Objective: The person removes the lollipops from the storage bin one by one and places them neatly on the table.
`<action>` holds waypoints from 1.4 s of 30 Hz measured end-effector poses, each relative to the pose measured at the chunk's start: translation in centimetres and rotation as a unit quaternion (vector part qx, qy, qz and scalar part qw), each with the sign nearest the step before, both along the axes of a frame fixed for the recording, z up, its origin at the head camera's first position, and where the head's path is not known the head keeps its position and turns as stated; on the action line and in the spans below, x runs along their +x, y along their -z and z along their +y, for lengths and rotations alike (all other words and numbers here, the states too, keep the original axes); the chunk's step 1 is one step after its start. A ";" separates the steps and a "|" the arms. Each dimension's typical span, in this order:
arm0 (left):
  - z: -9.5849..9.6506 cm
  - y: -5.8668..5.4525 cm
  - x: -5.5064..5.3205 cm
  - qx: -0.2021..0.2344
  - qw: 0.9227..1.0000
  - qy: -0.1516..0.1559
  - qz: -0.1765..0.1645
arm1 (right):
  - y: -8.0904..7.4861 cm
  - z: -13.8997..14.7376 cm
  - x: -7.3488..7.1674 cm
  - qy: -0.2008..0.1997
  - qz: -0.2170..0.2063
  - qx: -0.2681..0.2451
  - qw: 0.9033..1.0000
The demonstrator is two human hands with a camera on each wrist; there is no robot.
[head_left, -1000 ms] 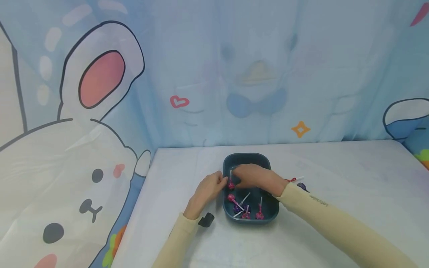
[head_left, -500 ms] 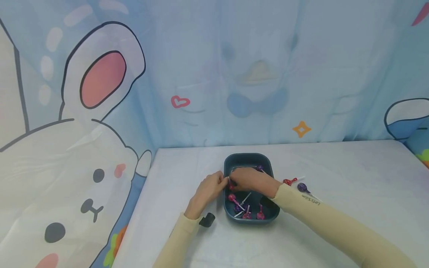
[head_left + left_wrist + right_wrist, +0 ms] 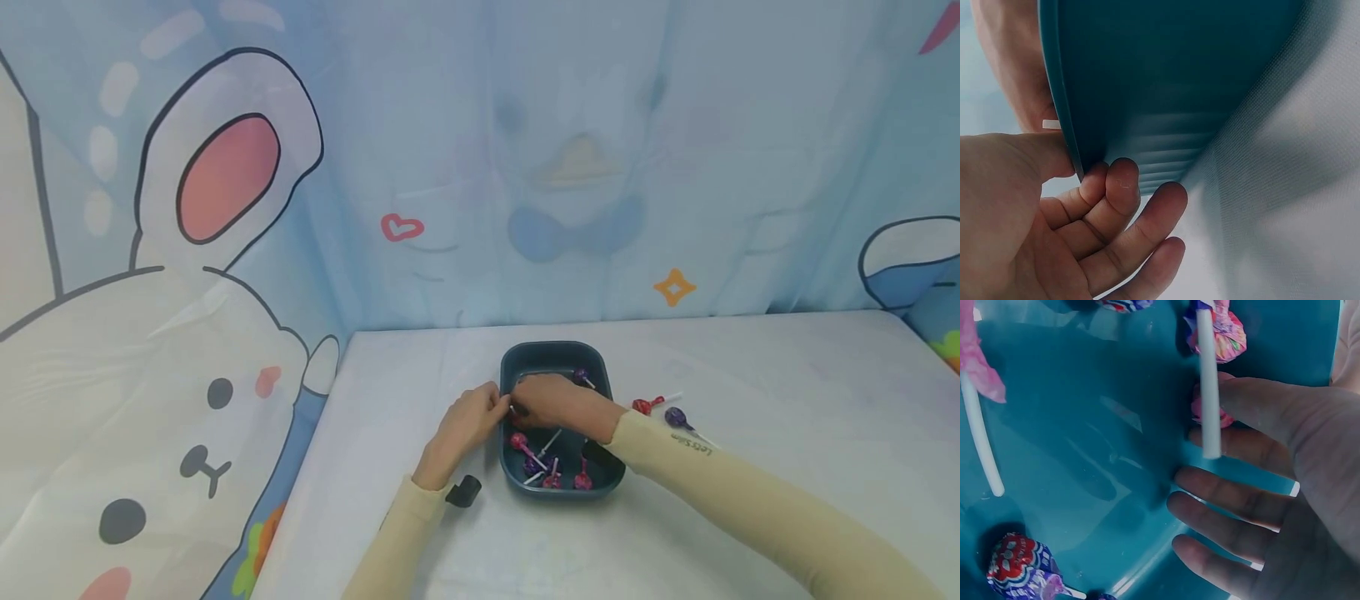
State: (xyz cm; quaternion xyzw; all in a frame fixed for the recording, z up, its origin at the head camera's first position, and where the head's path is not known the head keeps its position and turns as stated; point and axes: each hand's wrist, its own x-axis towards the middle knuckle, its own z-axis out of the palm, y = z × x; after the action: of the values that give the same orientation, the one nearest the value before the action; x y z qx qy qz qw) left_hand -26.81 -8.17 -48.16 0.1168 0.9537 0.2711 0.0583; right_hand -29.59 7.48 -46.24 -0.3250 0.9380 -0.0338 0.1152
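A dark teal plastic bin [image 3: 542,358] holds several wrapped lollipops, among them a pink one [image 3: 519,442] near its left wall. My left hand [image 3: 467,417] grips the bin's left rim; in the left wrist view the thumb goes over the rim [image 3: 1060,81] and the fingers lie along the outer wall. Inside the bin, my right hand [image 3: 558,402] pinches a pink lollipop [image 3: 1197,411] between thumb and index finger, its head partly hidden. A white stick [image 3: 1210,394] crosses in front of it. The other right fingers [image 3: 1222,494] extend loosely over the bin floor.
Right of the bin, a red lollipop [image 3: 643,407] and a purple lollipop [image 3: 677,418] lie on the white-covered table [image 3: 787,392]. Another purple lollipop [image 3: 581,376] sits at the bin's back right. A patterned blue curtain [image 3: 465,167] hangs behind the table.
My right hand has shifted slightly toward the left wall and taken hold of a pink lollipop there. The purple lollipop at the back has come into sight. My left hand stays on the rim.
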 end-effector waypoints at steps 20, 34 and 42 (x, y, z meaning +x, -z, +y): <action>0.0 0.1 0.1 0.012 1.000 -0.001 -0.002 | 0.3 0.6 0.2 -0.008 0.026 -0.021 0.999; -0.2 0.2 0.1 0.021 1.000 0.004 0.002 | -1.8 2.5 0.3 -0.009 0.038 -0.029 0.999; 0.0 0.2 0.1 0.024 1.000 0.001 -0.005 | -1.7 3.5 0.7 0.000 0.047 -0.020 0.999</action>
State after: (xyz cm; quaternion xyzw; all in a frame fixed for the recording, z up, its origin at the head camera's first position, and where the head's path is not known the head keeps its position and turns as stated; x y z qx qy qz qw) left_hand -26.72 -8.20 -48.34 0.1183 0.9464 0.2944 0.0604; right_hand -28.87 11.02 -44.59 -0.3286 0.9415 -0.0376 0.0643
